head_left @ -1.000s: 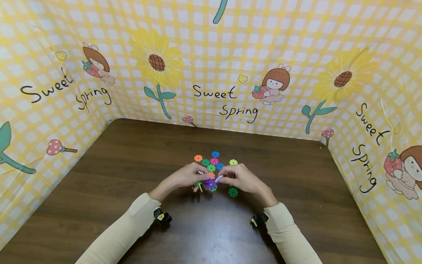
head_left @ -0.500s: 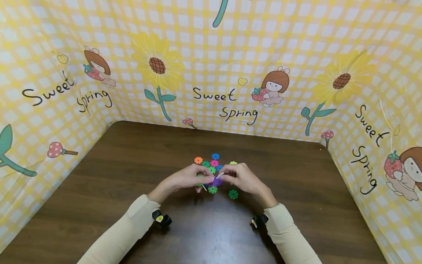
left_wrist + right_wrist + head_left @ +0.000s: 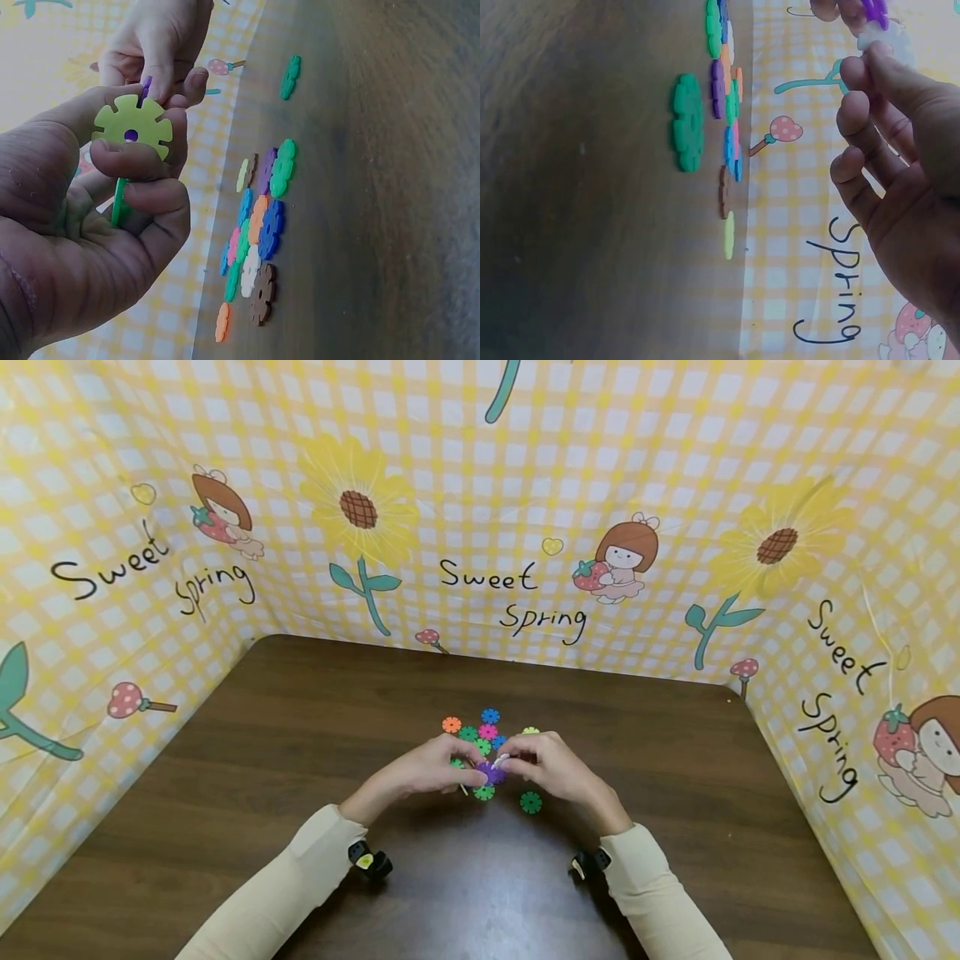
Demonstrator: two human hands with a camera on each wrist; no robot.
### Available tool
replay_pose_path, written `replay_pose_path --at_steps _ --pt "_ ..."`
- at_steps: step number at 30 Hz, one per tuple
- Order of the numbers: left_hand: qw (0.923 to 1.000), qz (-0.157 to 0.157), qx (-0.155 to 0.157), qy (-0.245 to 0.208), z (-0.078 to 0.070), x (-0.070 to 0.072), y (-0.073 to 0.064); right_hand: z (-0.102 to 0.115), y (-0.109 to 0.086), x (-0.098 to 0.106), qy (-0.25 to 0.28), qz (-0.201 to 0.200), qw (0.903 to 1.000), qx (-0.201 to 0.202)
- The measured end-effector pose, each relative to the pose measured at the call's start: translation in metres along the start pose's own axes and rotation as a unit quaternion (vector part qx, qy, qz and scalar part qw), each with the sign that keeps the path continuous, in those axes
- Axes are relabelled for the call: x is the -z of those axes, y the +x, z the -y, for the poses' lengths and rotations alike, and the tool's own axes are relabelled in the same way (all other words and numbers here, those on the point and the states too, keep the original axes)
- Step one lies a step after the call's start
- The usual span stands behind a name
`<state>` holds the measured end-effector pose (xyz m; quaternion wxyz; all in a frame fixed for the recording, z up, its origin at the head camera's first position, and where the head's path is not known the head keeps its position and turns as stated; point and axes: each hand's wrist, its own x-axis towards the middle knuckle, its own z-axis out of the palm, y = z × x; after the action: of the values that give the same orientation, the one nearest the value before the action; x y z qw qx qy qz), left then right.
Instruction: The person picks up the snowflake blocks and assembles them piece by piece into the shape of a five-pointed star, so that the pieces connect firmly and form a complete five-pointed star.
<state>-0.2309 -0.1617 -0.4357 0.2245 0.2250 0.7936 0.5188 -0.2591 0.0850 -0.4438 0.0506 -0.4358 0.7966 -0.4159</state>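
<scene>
My left hand grips a small cluster of notched plastic discs. A yellow-green disc faces its wrist camera under the thumb, and a green disc shows edge-on below it. At the far side of the cluster is a purple disc, between the two hands. My right hand pinches a white disc between thumb and index finger, its edge right at the purple disc. The other right fingers are loosely bent. Fingers hide part of the cluster.
Several loose notched discs lie on the brown table under and behind the hands, among them an orange disc, a blue disc and a brown disc. A dark green disc lies apart, nearer me. Checked cloth surrounds the table.
My left fingers have shifted toward the right hand, bringing the purple disc up against the white one. The right hand has hardly moved. The head view has tilted slightly.
</scene>
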Motion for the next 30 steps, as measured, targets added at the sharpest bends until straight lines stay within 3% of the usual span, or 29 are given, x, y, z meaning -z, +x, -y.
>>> replay_pose_path --at_steps 7,11,18,25,30 --pt "0.9997 0.018 0.005 -0.017 -0.0022 0.0009 0.0006 0.0047 0.0001 0.0019 -0.063 -0.007 0.9953 0.073" --pt "0.9994 0.018 0.010 -0.029 -0.0035 0.0017 0.0020 0.0060 0.0005 0.0025 -0.081 -0.016 0.9926 0.089" --pt "0.9994 0.012 0.009 -0.031 -0.0048 0.0016 0.0060 0.0053 0.0022 0.0042 -0.056 -0.022 0.9961 0.065" --pt "0.9993 0.005 0.030 0.022 -0.0070 0.0008 0.0052 0.0004 0.0008 0.0027 -0.035 -0.015 0.9989 0.027" --pt "0.9988 0.006 0.021 0.045 -0.0056 0.0015 0.0033 -0.0013 0.0008 0.0022 -0.040 -0.018 0.9989 0.016"
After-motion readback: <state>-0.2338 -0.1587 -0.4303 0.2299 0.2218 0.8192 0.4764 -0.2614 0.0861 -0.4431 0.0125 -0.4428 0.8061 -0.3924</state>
